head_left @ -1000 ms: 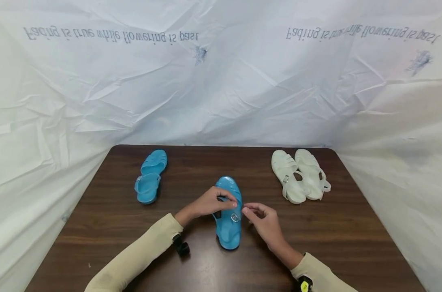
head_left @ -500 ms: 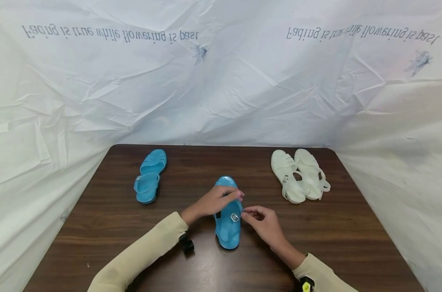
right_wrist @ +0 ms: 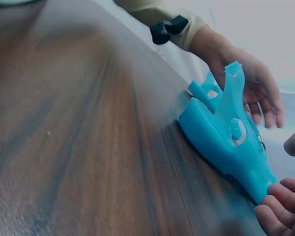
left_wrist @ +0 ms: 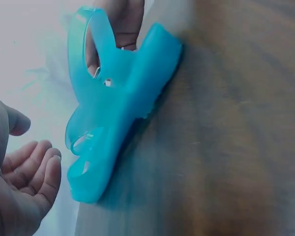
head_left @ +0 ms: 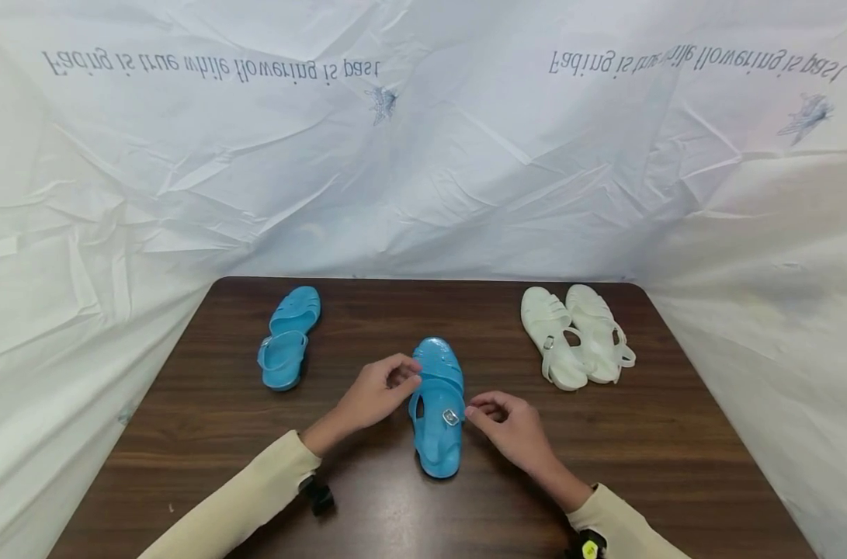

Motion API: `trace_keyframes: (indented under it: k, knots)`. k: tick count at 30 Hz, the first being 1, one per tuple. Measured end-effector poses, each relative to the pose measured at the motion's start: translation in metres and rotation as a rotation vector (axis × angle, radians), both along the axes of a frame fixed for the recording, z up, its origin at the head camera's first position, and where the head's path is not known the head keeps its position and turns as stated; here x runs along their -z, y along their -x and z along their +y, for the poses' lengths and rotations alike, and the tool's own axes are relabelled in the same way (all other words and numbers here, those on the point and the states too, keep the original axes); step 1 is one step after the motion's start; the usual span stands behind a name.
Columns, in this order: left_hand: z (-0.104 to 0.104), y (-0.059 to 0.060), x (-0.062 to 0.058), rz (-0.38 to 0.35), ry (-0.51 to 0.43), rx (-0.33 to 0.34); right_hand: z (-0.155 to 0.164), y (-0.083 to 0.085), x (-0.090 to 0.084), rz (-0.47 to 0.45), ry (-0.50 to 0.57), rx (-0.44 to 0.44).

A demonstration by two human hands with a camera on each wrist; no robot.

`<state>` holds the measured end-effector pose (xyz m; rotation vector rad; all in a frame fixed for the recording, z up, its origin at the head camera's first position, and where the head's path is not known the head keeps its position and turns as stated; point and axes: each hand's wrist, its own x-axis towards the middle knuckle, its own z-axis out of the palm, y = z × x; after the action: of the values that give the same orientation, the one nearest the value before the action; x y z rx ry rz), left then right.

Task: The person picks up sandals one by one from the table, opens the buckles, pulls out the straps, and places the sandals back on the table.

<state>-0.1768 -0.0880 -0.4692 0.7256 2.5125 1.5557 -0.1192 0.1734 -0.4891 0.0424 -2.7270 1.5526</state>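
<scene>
The left hand [head_left: 376,394] has its fingers loosely bent, with the thumb held well away from them in its wrist view, and it has hold of nothing. The right hand [head_left: 512,428] is also loosely curved; its own wrist view shows a gap between thumb and fingers with nothing pinched there. Whether its fingertips touch anything is hard to tell.

Between the two sets of fingers lies a blue sandal [head_left: 438,376], sole down, its toe pointing away from the person. The left fingertips are just beside its front straps, and the left wrist view shows them apart from it. The right fingertips are right next to its other side. A silvery buckle [head_left: 450,418] on the sandal lies just left of the right thumb.

Farther off, beyond the left fingers and to their left, is a second blue sandal [head_left: 282,374]. Beyond the right fingers and to their right, a pair of white sandals [head_left: 540,312] lies side by side. All of these rest on the dark wooden table [head_left: 367,326] beneath the fingers. Past its far edge, a white sheet [head_left: 423,178] carries upside-down lettering [head_left: 213,66]. Behind each hand comes a pale sleeve [head_left: 234,497], with a black wrist device [head_left: 317,495] by the left one.
</scene>
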Motion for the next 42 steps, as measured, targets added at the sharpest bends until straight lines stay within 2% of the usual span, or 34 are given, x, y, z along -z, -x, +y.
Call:
trace_keyframes:
  k: [4,6,10,18,24,28,32,36,42]
  knots:
    - [-0.009,-0.013,0.003,-0.091,0.061,-0.059,-0.004,-0.001,-0.002,-0.020,-0.044,-0.022]
    - [-0.011,-0.018,0.005,-0.155,0.090,-0.056,-0.006,-0.002,-0.002,-0.028,-0.041,-0.023]
    - [-0.012,-0.025,0.008,-0.243,0.113,-0.011,-0.010,-0.003,0.001,-0.004,-0.056,-0.040]
    - [-0.012,-0.032,0.010,-0.342,0.017,0.082,-0.017,-0.007,0.005,0.056,-0.102,-0.144]
    - [-0.012,-0.033,0.010,-0.396,-0.076,0.100,-0.020,-0.007,0.003,0.110,-0.152,-0.221]
    - [-0.012,-0.034,0.010,-0.415,-0.103,0.095,-0.021,-0.007,0.002,0.096,-0.146,-0.227]
    - [-0.015,-0.033,0.008,-0.418,-0.092,0.081,-0.021,-0.006,0.002,0.078,-0.131,-0.210]
    - [-0.025,-0.030,0.000,-0.377,-0.059,0.024,-0.020,-0.006,0.002,0.059,-0.090,-0.178]
    - [-0.050,-0.029,-0.019,-0.286,-0.061,-0.070,-0.020,-0.008,0.002,-0.001,0.058,-0.094]
